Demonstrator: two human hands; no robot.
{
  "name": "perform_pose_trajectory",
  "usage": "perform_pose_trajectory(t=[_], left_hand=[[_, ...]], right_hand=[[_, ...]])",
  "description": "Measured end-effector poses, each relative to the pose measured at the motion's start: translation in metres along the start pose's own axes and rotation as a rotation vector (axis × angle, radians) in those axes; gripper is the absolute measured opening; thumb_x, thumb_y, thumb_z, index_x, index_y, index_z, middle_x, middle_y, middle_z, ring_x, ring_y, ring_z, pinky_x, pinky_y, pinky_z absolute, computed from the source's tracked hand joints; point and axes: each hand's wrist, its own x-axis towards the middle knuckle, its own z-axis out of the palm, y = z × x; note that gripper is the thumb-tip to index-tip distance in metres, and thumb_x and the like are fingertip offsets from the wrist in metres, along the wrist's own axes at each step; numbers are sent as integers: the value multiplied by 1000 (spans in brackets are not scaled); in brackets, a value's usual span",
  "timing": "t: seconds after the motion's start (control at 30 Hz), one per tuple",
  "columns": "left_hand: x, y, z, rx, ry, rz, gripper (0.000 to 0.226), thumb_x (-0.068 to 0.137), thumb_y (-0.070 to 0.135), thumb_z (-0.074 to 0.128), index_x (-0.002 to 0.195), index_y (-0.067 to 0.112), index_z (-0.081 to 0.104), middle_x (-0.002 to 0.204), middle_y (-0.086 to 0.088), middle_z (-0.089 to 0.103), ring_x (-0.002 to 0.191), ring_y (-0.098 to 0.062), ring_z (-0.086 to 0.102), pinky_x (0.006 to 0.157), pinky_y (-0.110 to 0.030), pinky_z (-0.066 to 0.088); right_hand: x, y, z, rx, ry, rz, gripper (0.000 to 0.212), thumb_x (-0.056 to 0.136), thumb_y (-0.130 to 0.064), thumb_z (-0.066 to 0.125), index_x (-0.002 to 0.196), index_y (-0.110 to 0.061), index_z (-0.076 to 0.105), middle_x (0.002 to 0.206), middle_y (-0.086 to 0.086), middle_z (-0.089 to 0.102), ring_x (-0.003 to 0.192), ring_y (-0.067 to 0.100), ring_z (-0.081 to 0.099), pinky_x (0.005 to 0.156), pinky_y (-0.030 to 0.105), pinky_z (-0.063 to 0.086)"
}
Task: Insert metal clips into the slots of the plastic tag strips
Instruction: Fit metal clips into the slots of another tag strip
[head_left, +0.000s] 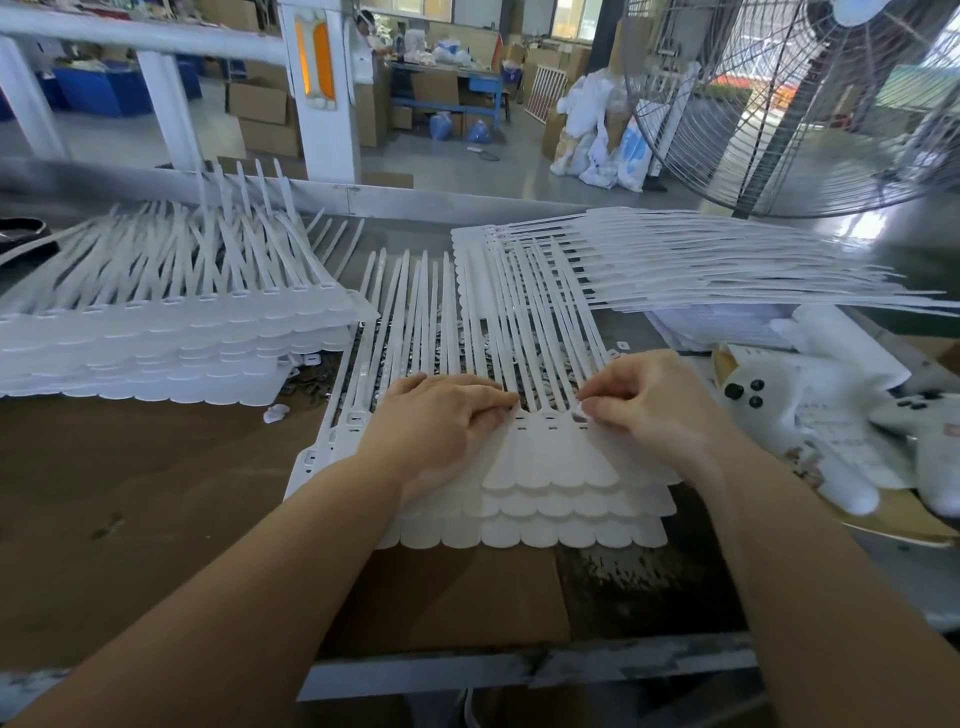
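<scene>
1. Both our bare forearms reach forward from the bottom edge over the brown cardboard sheet (130, 499) that covers the bench.
2. Our left hand (441, 431) lies knuckles up on the nearest stack of tag strips (550, 483), fingers curled, with thumb and forefinger pressed together at a slot; whether a metal clip sits between them we cannot tell.
3. Our right hand (649, 405) rests beside it on the same stack, fingers curled, its fingertips pinched at another slot in the row; any clip there is hidden too.
4. That stack sits between our hands in three stepped layers, scalloped tabs toward us, thin tails running away.
5. To the right, just beside the stack, lie white work gloves (852, 441) with dark dots on crumpled paper.
6. To the left lies a taller pile of strips (171, 332), tails rising away.
7. Farther back on the right, another pile (727, 260) fans its tails sideways.
8. Beyond the bench stand a large wire-cage fan (789, 104) and a white post (322, 88).
</scene>
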Motion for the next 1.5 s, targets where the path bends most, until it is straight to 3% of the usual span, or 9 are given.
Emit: perform_pose_trajectory(t=[0.2,0.3,0.43,0.8,1.0,1.13,1.27,1.43,1.5], left_hand=[[1,0,0,9,-1,0,35,98,45,32,130,49,47,138,27,43,129,-1,34,111,-30,12],[1,0,0,10,-3,-3,35,98,45,32,130,49,46,138,27,43,129,-1,34,111,-30,11],[1,0,1,3,17,-5,34,98,46,33,129,50,46,137,27,43,129,0,34,109,-28,10],[3,-3,4,10,25,-4,34,98,46,33,128,50,47,137,28,43,127,2,34,111,-30,11],[2,-2,4,24,23,-7,34,98,46,32,129,50,46,137,27,43,127,1,35,111,-30,11],[2,-2,4,6,28,-14,34,98,46,32,129,50,47,136,28,43,127,2,34,111,-29,11],[2,-1,4,9,24,-16,34,99,45,32,129,51,46,136,28,43,127,3,34,112,-29,10],[0,0,4,-11,42,-21,34,99,46,32,128,50,47,137,27,43,128,2,32,110,-27,7],[0,1,4,-15,35,-27,34,99,45,32,128,50,47,137,27,43,129,2,32,111,-28,6]], right_hand=[[7,-1,2,-82,-62,24,8,86,-13,65,82,-16,71,81,-5,64,73,3,55,61,11,40],[11,-1,4,-118,-68,37,8,85,-12,66,88,-11,73,85,0,66,72,3,55,62,9,40],[14,-3,4,-137,-90,46,6,81,-9,70,82,-14,72,74,-8,62,67,0,54,57,9,38],[23,-9,-1,-68,-139,217,10,72,-9,78,73,-16,71,76,0,66,66,9,56,61,18,46],[20,-4,-3,-20,-144,174,10,73,-11,78,74,-19,70,73,-4,66,60,4,56,43,7,41],[10,6,6,-69,-4,35,7,75,-15,77,75,-19,71,75,-8,66,70,2,59,60,11,43],[0,14,16,-174,119,-112,6,81,-16,71,85,-18,74,82,-9,65,82,8,59,82,24,47],[-5,23,20,-228,143,-203,15,87,-9,62,92,-16,75,90,-9,61,83,7,53,80,18,39],[-8,24,22,-215,156,-232,18,87,-4,59,93,-11,75,93,-5,63,88,13,57,84,22,42]])
